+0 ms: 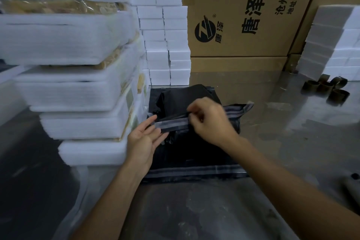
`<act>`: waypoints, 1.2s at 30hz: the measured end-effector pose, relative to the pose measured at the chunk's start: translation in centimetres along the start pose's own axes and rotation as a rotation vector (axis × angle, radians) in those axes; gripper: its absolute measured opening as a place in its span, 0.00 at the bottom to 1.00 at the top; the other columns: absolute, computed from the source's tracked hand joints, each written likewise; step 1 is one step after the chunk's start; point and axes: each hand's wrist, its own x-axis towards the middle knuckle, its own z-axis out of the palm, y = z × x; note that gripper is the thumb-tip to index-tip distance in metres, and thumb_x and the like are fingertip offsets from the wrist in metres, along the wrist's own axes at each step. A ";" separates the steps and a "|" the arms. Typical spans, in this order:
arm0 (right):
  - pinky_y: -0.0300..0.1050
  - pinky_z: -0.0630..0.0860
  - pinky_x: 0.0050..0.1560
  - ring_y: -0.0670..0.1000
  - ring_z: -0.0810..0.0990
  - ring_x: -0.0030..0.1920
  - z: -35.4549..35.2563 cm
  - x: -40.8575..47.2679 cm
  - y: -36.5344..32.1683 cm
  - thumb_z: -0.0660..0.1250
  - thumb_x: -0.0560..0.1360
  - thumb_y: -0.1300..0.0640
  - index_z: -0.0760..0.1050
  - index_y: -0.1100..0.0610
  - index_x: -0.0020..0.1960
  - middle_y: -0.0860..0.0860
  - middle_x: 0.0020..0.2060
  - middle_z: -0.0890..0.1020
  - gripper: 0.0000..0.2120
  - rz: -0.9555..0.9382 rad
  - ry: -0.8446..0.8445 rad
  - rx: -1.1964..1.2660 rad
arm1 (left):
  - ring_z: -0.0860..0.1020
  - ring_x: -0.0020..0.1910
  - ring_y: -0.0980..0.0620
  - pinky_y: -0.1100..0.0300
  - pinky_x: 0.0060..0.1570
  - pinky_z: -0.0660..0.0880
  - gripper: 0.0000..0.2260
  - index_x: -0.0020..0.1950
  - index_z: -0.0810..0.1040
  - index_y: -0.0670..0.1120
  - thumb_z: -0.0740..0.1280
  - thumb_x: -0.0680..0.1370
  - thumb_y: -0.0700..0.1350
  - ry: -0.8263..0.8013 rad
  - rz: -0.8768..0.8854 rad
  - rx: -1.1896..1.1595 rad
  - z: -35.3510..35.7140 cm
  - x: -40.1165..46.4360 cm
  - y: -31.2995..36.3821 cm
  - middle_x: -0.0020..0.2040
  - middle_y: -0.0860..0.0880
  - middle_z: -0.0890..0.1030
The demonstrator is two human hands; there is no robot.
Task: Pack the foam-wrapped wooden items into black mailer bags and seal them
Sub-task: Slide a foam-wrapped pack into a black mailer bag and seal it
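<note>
A filled black mailer bag (181,99) lies on a pile of flat black mailer bags (194,169) in the middle of the table. Its grey sealing flap (173,123) stands up toward me. My left hand (143,140) lies palm up with straight fingers under the flap's left end. My right hand (208,121) pinches the strip along the flap near its middle. A tall, leaning stack of foam-wrapped wooden items (78,84) stands at the left, right beside the bags.
Small white foam blocks (165,31) are stacked behind the bags, with more (331,45) at the far right. Large printed cardboard boxes (243,11) form the back wall. Several empty brown tape cores (327,87) lie at the right. The grey table (194,210) stretches toward me.
</note>
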 end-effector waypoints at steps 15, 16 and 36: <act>0.56 0.76 0.58 0.55 0.77 0.58 4.3 0.3 -4.0 0.71 0.75 0.55 0.78 0.57 0.64 0.53 0.56 0.78 0.19 -0.030 -0.253 -0.019 | 0.84 0.52 0.48 0.58 0.46 0.81 0.14 0.59 0.79 0.47 0.61 0.80 0.32 -0.028 0.011 -0.029 -0.4 -0.2 -0.7 0.53 0.43 0.85; 0.56 0.76 0.58 0.55 0.77 0.58 4.3 0.2 -4.0 0.72 0.75 0.54 0.79 0.58 0.64 0.53 0.56 0.78 0.19 -0.028 -0.242 -0.012 | 0.84 0.53 0.47 0.58 0.46 0.81 0.14 0.59 0.78 0.47 0.61 0.81 0.32 -0.025 0.010 -0.034 -0.4 -0.2 -0.7 0.53 0.43 0.85; 0.55 0.78 0.55 0.52 0.80 0.52 4.9 -0.4 -4.1 0.71 0.75 0.55 0.82 0.58 0.59 0.52 0.51 0.80 0.14 0.019 -0.156 0.096 | 0.84 0.50 0.51 0.63 0.43 0.80 0.13 0.57 0.79 0.45 0.64 0.78 0.30 -0.045 0.019 -0.012 -0.7 0.1 -1.1 0.49 0.48 0.86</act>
